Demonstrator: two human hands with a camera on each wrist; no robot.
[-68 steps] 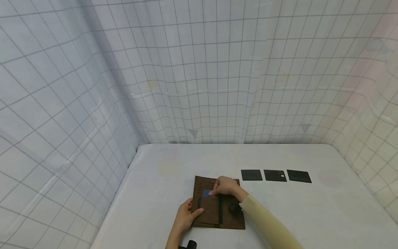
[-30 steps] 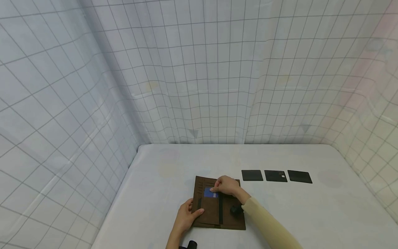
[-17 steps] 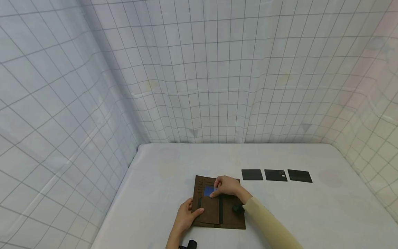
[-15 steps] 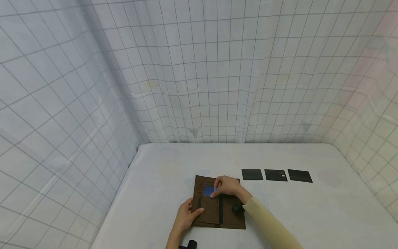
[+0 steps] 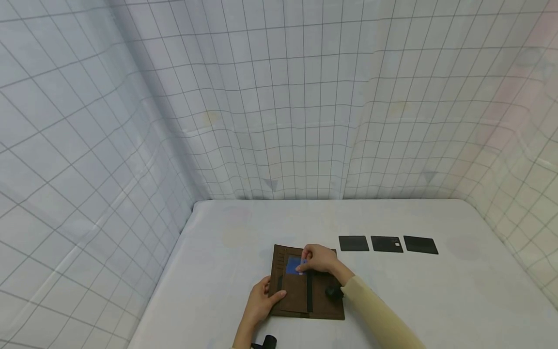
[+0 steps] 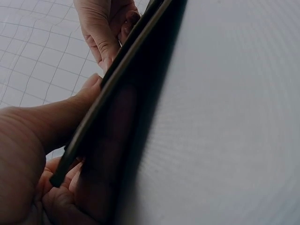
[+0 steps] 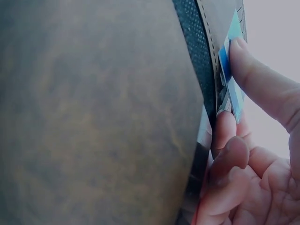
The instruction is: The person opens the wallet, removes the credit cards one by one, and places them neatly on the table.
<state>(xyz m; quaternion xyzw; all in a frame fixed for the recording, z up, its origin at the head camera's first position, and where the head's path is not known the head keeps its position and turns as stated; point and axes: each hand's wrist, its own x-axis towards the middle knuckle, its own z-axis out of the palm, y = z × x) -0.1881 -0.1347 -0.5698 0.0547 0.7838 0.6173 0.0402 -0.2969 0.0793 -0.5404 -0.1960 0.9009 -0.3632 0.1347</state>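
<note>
A brown leather-look organizer (image 5: 293, 295) lies spread on the white table, with card slots along its upper left and a black strap (image 5: 309, 293) down its middle. My left hand (image 5: 259, 301) grips its left edge, thumb on top and fingers underneath, as the left wrist view shows. At the upper pocket, my right hand (image 5: 318, 259) pinches a blue card (image 5: 293, 265) by its right side. In the right wrist view the thumb presses the blue card (image 7: 226, 61) from one side, fingers behind it; its lower part is hidden in the pocket.
Three dark cards, the left one (image 5: 353, 243), the middle one (image 5: 386, 244) with a pale chip, and the right one (image 5: 420, 245), lie in a row right of the organizer. White grid-patterned curtains (image 5: 279, 121) enclose the table (image 5: 235, 242) at the back and sides.
More of the blue card shows above the pocket than at first. My right thumb slid down the card, then back up. My left hand keeps its grip on the organizer.
</note>
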